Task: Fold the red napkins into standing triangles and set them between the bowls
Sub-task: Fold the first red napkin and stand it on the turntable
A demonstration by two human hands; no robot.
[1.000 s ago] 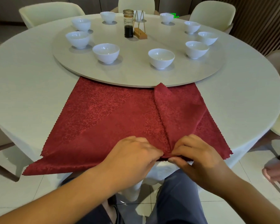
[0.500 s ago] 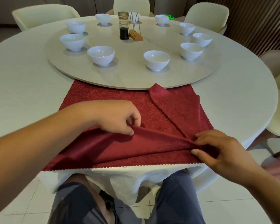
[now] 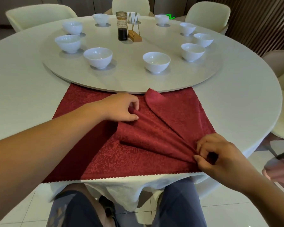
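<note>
Right now the red napkin lies spread just in front of the turntable, its far edge meeting the near rim, with ridges of cloth fanning across it. The left hand, close to that rim, pinches the far end of a raised fold between thumb and curled fingers; the right hand, well back from the turntable at the napkin's near right corner, pinches the gathered folds. Around the turntable's top stand white bowls.
</note>
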